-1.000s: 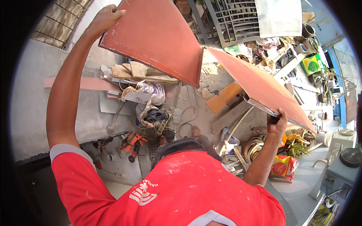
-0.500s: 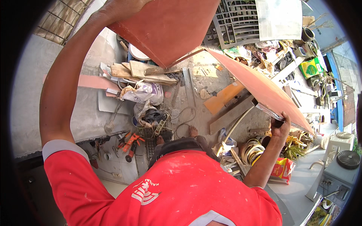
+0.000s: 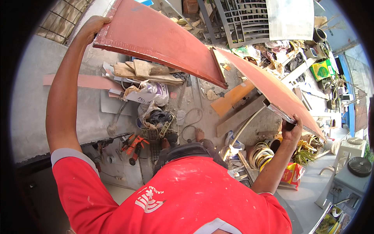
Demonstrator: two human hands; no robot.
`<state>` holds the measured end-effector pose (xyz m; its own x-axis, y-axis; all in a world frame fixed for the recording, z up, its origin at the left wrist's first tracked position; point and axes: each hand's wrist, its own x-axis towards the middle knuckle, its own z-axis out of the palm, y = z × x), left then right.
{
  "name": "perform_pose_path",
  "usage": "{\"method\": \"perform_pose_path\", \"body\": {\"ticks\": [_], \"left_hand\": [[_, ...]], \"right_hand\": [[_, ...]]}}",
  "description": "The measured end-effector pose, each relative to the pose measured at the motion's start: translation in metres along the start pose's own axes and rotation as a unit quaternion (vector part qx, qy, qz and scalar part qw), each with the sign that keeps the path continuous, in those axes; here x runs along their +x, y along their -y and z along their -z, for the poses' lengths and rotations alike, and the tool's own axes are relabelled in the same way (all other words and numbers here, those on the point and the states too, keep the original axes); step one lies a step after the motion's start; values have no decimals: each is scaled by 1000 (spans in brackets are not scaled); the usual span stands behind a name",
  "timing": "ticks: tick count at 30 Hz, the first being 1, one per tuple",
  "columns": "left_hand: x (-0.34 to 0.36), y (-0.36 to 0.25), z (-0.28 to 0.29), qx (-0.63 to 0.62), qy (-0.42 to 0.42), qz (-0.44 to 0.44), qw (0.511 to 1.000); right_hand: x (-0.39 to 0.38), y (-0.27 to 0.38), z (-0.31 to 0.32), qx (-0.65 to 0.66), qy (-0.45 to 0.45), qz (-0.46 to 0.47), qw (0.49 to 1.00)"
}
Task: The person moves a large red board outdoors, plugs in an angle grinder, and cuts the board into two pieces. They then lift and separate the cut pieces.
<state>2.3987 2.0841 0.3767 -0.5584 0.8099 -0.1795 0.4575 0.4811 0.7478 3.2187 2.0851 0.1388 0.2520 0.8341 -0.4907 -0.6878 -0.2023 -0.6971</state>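
Note:
Two reddish-brown panels spread out in front of me, meeting near the top middle; whether they are joined I cannot tell. My left hand (image 3: 96, 26) is raised at the upper left, its fingers closed on the end of the left panel (image 3: 163, 39), whose long near edge slants down to the right. On the right, my right hand (image 3: 291, 130) grips the near edge of the right panel (image 3: 269, 82), beside a pale strip and a dark opening along that edge. The right panel tilts down toward the right.
Wooden boards (image 3: 146, 72), a white sack (image 3: 148, 93) and a coiled cable (image 3: 191, 121) lie ahead of my feet. Orange-handled tools (image 3: 134, 146) lie lower left. A metal grille (image 3: 245, 23) leans at the back; coiled hose (image 3: 260, 156) and outdoor units (image 3: 352, 171) stand right.
My left hand has swung left and nearer with its panel, whose near edge now shows and whose near corner has moved right. My right hand and its panel have barely moved.

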Motion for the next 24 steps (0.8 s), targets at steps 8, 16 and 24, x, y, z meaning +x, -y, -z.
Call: {"method": "perform_pose_path", "body": {"ticks": [8,16,24], "left_hand": [[-124,-142,-52,422,33,-312,851],[-151,-202,-100,474,87,-595,643],[-158,-187,-97,454,-29,-510,730]], "right_hand": [[-7,21,2,-22,1,11,1000],[-7,45,10,-43,-6,18,999],[-24,24,42,-24,-20,-5,999]]}}
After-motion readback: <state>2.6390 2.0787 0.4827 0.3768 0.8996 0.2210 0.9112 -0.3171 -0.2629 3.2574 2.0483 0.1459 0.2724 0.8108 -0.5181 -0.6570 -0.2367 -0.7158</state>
